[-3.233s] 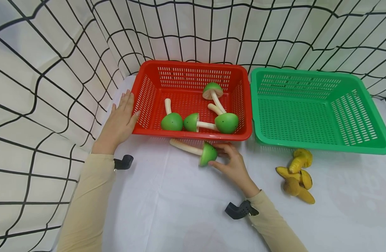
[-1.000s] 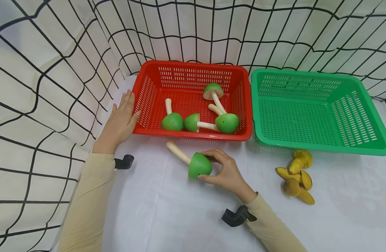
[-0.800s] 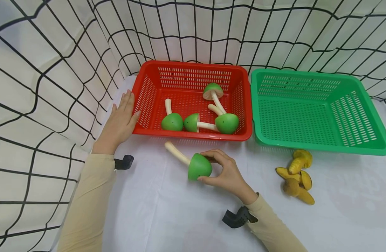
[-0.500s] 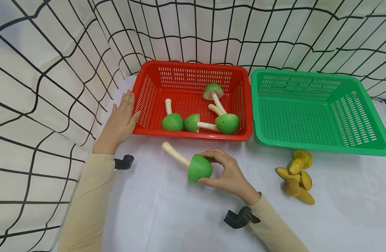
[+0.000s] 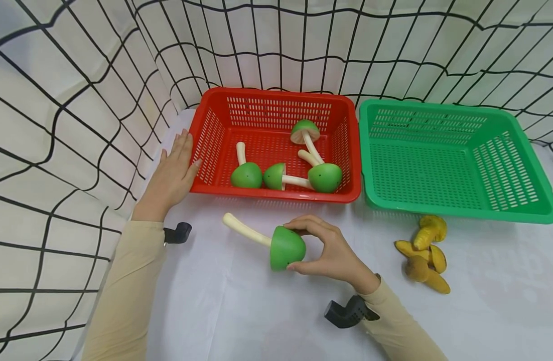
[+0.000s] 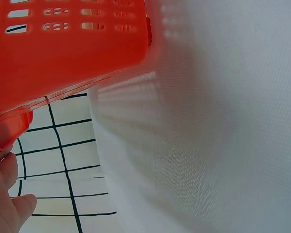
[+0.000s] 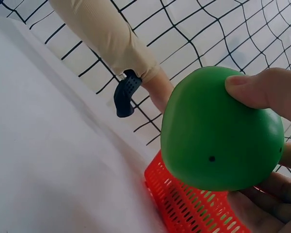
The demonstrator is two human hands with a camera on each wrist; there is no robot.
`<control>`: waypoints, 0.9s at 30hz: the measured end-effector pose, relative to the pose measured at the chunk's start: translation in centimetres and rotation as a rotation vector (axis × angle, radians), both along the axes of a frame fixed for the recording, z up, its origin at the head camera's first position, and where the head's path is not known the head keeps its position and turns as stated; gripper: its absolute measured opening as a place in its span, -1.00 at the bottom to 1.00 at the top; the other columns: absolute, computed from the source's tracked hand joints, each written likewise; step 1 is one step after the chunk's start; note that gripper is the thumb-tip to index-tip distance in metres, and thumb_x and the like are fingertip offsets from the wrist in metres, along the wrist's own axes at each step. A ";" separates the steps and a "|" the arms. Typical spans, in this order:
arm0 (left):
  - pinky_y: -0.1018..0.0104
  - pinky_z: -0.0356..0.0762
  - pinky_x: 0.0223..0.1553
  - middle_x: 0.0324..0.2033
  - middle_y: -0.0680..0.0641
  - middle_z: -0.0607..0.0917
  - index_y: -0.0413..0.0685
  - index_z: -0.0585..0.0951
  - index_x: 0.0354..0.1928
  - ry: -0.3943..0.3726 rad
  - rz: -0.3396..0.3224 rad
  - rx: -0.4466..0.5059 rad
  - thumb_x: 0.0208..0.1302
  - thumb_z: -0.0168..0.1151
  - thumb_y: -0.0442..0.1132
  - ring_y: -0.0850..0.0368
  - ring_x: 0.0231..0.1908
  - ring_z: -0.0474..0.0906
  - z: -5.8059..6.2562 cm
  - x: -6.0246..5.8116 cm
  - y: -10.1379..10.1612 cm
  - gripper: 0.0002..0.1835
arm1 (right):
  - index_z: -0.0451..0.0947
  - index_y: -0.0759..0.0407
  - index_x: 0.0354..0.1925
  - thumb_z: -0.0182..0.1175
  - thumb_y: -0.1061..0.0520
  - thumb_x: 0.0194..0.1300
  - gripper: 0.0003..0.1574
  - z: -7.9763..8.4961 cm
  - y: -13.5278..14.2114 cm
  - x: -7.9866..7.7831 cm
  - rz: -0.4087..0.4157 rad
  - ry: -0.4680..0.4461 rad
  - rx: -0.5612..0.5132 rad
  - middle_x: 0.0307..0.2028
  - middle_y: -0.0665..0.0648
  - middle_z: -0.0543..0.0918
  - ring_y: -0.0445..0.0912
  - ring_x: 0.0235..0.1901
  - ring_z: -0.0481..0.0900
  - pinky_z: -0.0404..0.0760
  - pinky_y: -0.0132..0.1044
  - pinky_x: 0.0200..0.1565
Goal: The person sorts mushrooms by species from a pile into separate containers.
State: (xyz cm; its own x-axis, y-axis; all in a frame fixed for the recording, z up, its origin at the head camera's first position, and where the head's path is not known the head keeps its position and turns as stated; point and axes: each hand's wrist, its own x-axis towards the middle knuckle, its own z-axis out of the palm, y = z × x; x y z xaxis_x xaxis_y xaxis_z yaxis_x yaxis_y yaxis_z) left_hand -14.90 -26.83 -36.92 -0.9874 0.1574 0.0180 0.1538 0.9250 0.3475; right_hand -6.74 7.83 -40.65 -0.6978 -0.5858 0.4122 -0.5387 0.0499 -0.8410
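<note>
My right hand [image 5: 328, 248] grips a toy mushroom by its green cap [image 5: 286, 248], between thumb and fingers, in front of the red basket [image 5: 276, 194]. The pale stem [image 5: 247, 230] points left and slightly away from me. In the right wrist view the round cap [image 7: 218, 131] fills the middle, with the thumb on it and fingers beneath. My left hand [image 5: 168, 173] rests with straight fingers on the red basket's left side; the left wrist view shows part of that hand [image 6: 7, 199] at the rim. Several green-capped mushrooms [image 5: 246, 175] lie inside the red basket.
A green basket [image 5: 461, 211] with nothing in it stands right of the red one. Several yellow-brown toy mushrooms [image 5: 427, 233] lie in a small heap in front of it. Black wire mesh [image 5: 303, 55] over white cloth borders the back and left of the white table [image 5: 240, 311].
My right hand took the green mushroom from the red basket's front edge toward me, its cap turning and its stem swinging lower. The left hand has stayed in place.
</note>
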 end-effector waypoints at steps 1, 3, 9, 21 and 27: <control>-0.19 -0.35 0.34 0.46 -0.17 -0.24 -0.27 -0.21 0.45 0.000 0.000 0.000 0.49 -0.32 -0.03 -0.05 0.44 -0.36 0.0 0.0 0.0 -0.31 | 0.51 0.23 0.06 0.54 0.27 -0.20 -0.22 0.1 0.0 0.0 0.004 0.005 -0.008 -0.03 0.12 0.57 -0.09 -0.08 0.56 0.57 -0.23 -0.03; -0.19 -0.35 0.34 0.46 -0.17 -0.24 -0.27 -0.21 0.45 0.000 0.000 0.000 0.49 -0.31 -0.03 -0.05 0.44 -0.36 0.0 0.0 0.0 -0.31 | 0.51 0.23 0.06 0.54 0.28 -0.21 -0.23 0.4 0.1 -0.1 0.011 0.013 -0.021 -0.03 0.13 0.57 -0.08 -0.07 0.56 0.57 -0.23 -0.03; -0.19 -0.35 0.34 0.46 -0.16 -0.24 -0.26 -0.21 0.45 -0.001 0.004 -0.002 0.49 -0.31 -0.03 -0.05 0.44 -0.36 -0.1 0.0 0.0 -0.31 | 0.51 0.27 0.06 0.55 0.24 -0.20 -0.22 1.3 0.6 -0.5 0.023 0.026 -0.059 -0.02 0.14 0.56 -0.06 -0.04 0.53 0.57 -0.22 -0.02; -0.20 -0.35 0.34 0.46 -0.17 -0.24 -0.26 -0.22 0.45 -0.003 0.005 -0.012 0.48 -0.32 -0.02 -0.08 0.44 -0.34 0.0 0.0 -0.1 -0.30 | 0.48 0.36 0.08 0.53 0.34 -0.20 -0.20 3.0 1.3 -2.3 -0.046 0.030 -0.121 0.00 0.20 0.54 -0.04 -0.02 0.50 0.55 -0.25 0.01; -0.20 -0.36 0.33 0.46 -0.18 -0.24 -0.27 -0.22 0.45 -0.003 -0.004 -0.006 0.49 -0.32 -0.02 -0.09 0.44 -0.36 0.0 0.0 -0.1 -0.30 | 0.50 0.37 0.06 0.52 0.44 -0.28 -0.18 3.3 1.2 -3.3 -0.128 0.037 -0.095 0.01 0.20 0.56 -0.05 0.04 0.47 0.54 -0.28 -0.02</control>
